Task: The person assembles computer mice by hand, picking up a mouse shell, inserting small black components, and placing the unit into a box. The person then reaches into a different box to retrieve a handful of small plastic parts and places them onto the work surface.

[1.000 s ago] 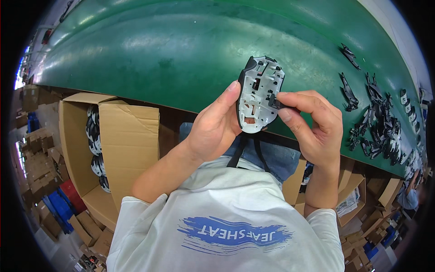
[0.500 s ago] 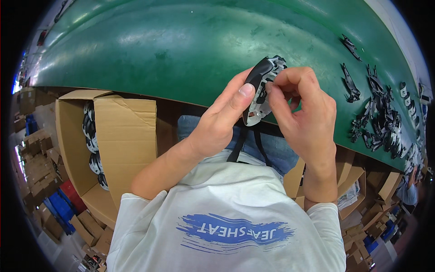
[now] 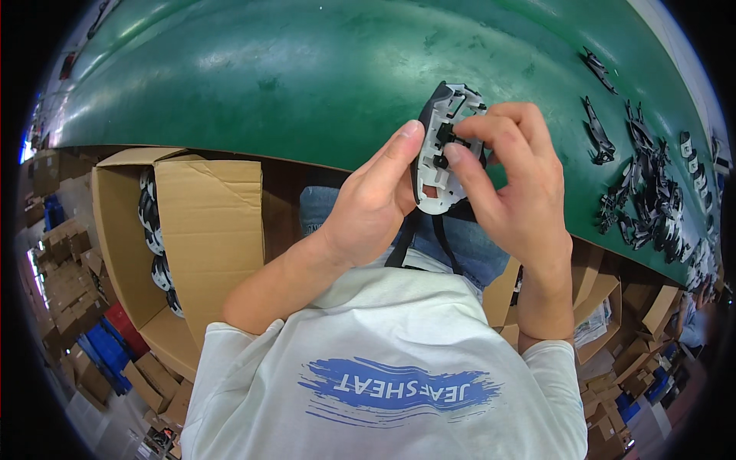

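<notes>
A curved plastic housing, black outside and white with ribs and cut-outs inside, is held up in front of me over the table's near edge. My left hand is closed around its left side, the thumb along the black rim and the fingers hidden behind. Inside the housing sits a small black part. My right hand pinches at this black part with thumb and forefinger, its other fingers curled; the fingertips partly cover it.
The green table stretches ahead. At right lie a heap of black plastic parts, two loose black pieces and a row of white-and-black pieces. An open carton with black-and-white shells stands at left; another carton stands at right.
The housing has turned so that its white inside faces up toward me more. My right thumb and forefinger have moved slightly, remaining at the black part inside.
</notes>
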